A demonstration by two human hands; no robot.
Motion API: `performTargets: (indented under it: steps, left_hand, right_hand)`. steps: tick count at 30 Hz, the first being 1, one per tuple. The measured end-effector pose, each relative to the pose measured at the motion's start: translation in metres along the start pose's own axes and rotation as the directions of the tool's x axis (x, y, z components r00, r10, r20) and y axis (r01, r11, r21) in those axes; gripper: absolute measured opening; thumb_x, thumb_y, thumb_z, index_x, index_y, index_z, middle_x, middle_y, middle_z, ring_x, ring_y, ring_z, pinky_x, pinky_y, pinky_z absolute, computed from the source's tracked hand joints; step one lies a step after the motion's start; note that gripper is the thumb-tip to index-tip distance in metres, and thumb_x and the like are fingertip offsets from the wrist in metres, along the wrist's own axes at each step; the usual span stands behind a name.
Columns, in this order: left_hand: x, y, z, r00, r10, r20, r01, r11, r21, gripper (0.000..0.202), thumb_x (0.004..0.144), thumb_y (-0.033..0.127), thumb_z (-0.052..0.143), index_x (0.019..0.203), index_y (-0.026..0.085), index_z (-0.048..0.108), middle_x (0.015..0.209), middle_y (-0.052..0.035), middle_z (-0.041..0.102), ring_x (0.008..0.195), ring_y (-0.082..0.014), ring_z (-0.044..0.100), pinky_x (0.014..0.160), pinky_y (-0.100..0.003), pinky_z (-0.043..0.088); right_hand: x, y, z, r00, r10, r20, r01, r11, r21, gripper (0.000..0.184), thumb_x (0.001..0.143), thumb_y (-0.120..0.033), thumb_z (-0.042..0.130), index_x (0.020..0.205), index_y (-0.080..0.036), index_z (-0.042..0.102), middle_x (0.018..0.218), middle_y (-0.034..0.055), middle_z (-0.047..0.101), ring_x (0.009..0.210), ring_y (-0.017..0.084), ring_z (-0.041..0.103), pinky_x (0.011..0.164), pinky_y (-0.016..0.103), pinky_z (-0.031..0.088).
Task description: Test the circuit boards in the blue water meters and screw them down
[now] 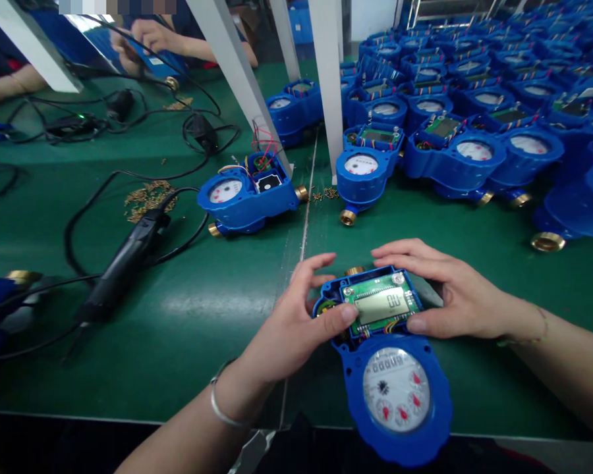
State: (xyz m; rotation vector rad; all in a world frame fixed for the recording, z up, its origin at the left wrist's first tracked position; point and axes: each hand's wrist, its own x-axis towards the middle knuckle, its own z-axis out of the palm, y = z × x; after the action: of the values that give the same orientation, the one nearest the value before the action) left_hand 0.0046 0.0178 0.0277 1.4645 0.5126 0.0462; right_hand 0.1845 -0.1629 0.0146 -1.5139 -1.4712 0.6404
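My left grip (309, 316) and right grip (442, 289) clasp blue meter (388, 345) from both sides at near edge of green surface (178, 365), likely to steady it with display board (380, 305) face-up, dial (396, 390) nearest me

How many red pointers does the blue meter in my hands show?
4 small red pointers on the round white dial of the blue plastic meter: two at the dial's right, two along its bottom. None looks hidden.
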Motion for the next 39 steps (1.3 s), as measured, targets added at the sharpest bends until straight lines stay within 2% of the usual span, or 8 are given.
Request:
performTargets:
  steps: [2,5,7,11,19,24,32,39]
  left_hand:
    - [-0.005,0.0,-0.001,0.98,0.197,-0.033,-0.191,0.971,0.147,0.071,0.077,0.047,0.073,0.137,0.026,0.041,0.139,-0.0111,0.044,0.133,-0.0317,0.037,0.108,-0.043,0.035]
    - [-0.009,0.001,0.002,0.924,0.372,0.084,-0.379,0.873,0.307,0.085,0.066,0.054,0.08,0.139,0.026,0.044,0.145,-0.0102,0.041,0.136,-0.0337,0.032,0.115,-0.046,0.025]
    - [-0.009,0.003,0.008,0.92,0.38,0.09,-0.384,0.837,0.39,0.088,0.059,0.045,0.087,0.136,0.026,0.048,0.137,-0.0102,0.051,0.128,-0.0332,0.042,0.112,-0.046,0.03]
    - [-0.007,0.009,0.019,0.923,0.386,-0.004,-0.342,0.823,0.454,0.074,0.063,0.033,0.087,0.129,0.024,0.055,0.126,-0.0099,0.061,0.117,-0.0306,0.053,0.104,-0.045,0.039]
    - [-0.007,0.015,0.028,0.884,0.466,0.02,-0.388,0.71,0.587,0.054,0.072,0.029,0.079,0.121,0.02,0.058,0.119,-0.0078,0.062,0.117,-0.0243,0.054,0.103,-0.037,0.04]
    - [-0.005,0.013,0.024,0.901,0.434,0.026,-0.378,0.751,0.542,0.057,0.07,0.032,0.081,0.121,0.022,0.058,0.12,-0.0075,0.062,0.113,-0.0247,0.057,0.099,-0.037,0.043]
    - [-0.004,0.011,0.017,0.916,0.399,0.052,-0.379,0.812,0.443,0.081,0.057,0.051,0.086,0.127,0.025,0.054,0.125,-0.0092,0.061,0.116,-0.0292,0.056,0.104,-0.043,0.041]
    - [-0.006,0.012,0.026,0.871,0.489,0.042,-0.411,0.679,0.609,0.062,0.066,0.03,0.081,0.12,0.023,0.054,0.116,-0.0069,0.063,0.106,-0.025,0.06,0.092,-0.042,0.048]
  right_hand:
    - [0.001,0.002,0.002,1.0,-0.026,-0.01,0.025,1.0,-0.012,0.062,0.081,-0.038,0.071,0.137,-0.032,0.045,0.138,0.0052,0.049,0.131,0.025,0.04,0.109,0.044,0.035]
    - [0.002,0.004,0.005,0.998,-0.061,-0.031,0.061,0.998,0.006,0.06,0.081,-0.039,0.07,0.136,-0.029,0.048,0.136,0.006,0.051,0.129,0.025,0.042,0.108,0.044,0.037]
    - [0.002,0.005,0.005,0.997,-0.066,-0.041,0.067,0.998,0.008,0.059,0.081,-0.041,0.07,0.134,-0.027,0.05,0.135,0.007,0.052,0.127,0.026,0.044,0.107,0.046,0.037]
    - [0.003,0.005,0.007,0.996,-0.057,-0.073,0.057,0.998,0.004,0.058,0.08,-0.046,0.068,0.131,-0.024,0.052,0.131,0.0088,0.054,0.124,0.027,0.048,0.106,0.046,0.039]
    - [0.002,0.006,0.008,0.995,-0.063,-0.071,0.065,0.998,0.023,0.057,0.082,-0.047,0.067,0.131,-0.022,0.05,0.132,0.0087,0.052,0.124,0.023,0.047,0.106,0.041,0.039]
    - [0.0,0.004,0.006,0.999,-0.047,-0.022,0.047,0.999,0.001,0.059,0.082,-0.045,0.068,0.134,-0.024,0.047,0.133,0.0073,0.051,0.124,0.023,0.045,0.105,0.04,0.04]
    - [0.001,0.001,0.006,0.994,-0.076,-0.082,0.072,0.996,-0.054,0.055,0.083,-0.047,0.066,0.13,-0.023,0.051,0.13,0.0077,0.055,0.121,0.024,0.049,0.102,0.04,0.042]
    - [0.001,0.003,0.013,0.983,-0.129,-0.133,0.124,0.991,-0.047,0.058,0.081,-0.053,0.066,0.128,-0.022,0.052,0.126,0.0077,0.057,0.118,0.023,0.05,0.101,0.038,0.043]
